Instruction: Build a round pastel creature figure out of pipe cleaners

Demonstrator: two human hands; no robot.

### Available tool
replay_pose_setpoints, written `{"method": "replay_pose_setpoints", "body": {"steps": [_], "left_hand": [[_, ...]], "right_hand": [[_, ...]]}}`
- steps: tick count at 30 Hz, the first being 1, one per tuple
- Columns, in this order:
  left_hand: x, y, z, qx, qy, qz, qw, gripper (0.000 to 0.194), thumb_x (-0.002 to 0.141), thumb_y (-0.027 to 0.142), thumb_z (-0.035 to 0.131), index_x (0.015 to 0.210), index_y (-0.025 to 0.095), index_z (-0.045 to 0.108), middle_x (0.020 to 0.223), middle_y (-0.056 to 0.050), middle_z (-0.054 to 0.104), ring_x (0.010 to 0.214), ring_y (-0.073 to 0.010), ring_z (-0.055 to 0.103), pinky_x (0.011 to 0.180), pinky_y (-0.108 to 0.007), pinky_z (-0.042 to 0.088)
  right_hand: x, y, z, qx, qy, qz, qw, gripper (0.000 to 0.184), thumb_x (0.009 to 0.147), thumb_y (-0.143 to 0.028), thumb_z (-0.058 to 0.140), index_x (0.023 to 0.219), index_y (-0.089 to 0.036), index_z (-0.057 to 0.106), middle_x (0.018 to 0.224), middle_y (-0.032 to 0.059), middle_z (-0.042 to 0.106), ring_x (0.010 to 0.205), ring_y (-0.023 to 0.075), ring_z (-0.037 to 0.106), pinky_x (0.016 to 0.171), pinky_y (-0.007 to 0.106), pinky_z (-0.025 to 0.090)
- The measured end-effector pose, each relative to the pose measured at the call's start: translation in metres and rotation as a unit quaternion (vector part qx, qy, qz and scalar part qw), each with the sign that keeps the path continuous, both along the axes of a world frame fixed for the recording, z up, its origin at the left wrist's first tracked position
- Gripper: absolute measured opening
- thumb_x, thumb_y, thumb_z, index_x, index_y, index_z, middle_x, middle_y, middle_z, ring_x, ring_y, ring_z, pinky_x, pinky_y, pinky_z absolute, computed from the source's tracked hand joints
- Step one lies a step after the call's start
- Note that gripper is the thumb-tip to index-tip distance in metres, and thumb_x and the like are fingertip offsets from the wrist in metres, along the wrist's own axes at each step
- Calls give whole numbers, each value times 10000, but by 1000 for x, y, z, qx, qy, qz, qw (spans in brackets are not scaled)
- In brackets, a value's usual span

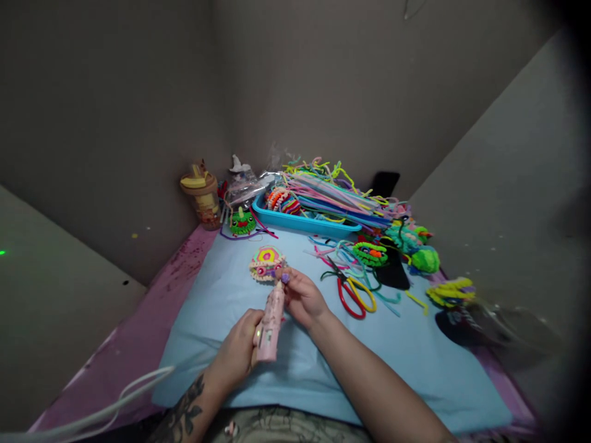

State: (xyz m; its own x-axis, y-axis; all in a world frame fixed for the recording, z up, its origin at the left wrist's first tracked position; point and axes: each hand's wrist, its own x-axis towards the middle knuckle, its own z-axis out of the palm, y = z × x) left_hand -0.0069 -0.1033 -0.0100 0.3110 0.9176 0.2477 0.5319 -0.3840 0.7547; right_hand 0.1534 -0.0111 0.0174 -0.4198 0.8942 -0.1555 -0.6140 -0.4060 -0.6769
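My left hand is closed round the grip of a pink hot glue gun, whose nozzle points away from me. Close to the nozzle tip, my right hand pinches a small purple fuzzy piece; whether the tip touches it I cannot tell. Just beyond both hands lies a round pipe-cleaner figure with a pink, yellow and green patterned top, a cream edge and pink eyes. My right fingertips partly cover its right side.
Scissors with red and yellow handles lie right of my hands, among cut pipe cleaners. Behind stands a blue tray heaped with pipe cleaners. A green figure and a cup are at left; more fuzzy figures at right.
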Motion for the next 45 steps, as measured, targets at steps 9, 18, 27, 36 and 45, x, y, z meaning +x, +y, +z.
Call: {"method": "replay_pose_setpoints", "body": {"steps": [9,18,27,36,45], "left_hand": [[4,2,3,41,14,4,999,230,791,235,505,1013,174,509,847,-74,572,740,-210,563,663,-322,496],[3,2,1,33,13,-5,999,274,790,275,496,1042,167,509,846,-78,569,743,-215,554,665,-334,489],[2,2,0,7,17,-13,1000,313,808,310,491,1085,165,491,879,-84,565,767,-224,556,703,-357,491],[0,2,-4,30,17,-23,999,328,835,323,471,1118,156,464,890,-93,563,768,-229,559,693,-361,488],[-4,3,0,0,29,7,1000,408,802,285,489,1188,155,473,988,-124,606,865,-247,596,768,-380,504]], "right_hand": [[-3,-1,-4,0,-4,4,1000,184,642,-297,723,751,-190,620,592,-27,490,491,100,395,472,220,350],[-3,1,-6,-5,25,-2,1000,193,616,-290,766,712,-180,639,581,-31,462,511,85,377,441,179,325],[-2,1,-5,-8,61,12,998,220,604,-283,788,682,-165,619,589,-30,462,497,74,350,429,174,286],[-1,1,-4,0,53,0,999,197,624,-277,754,675,-174,594,616,-24,467,504,84,354,447,189,306],[2,5,-2,30,43,-22,998,166,644,-276,712,712,-182,594,804,22,543,647,127,463,547,232,402]]}}
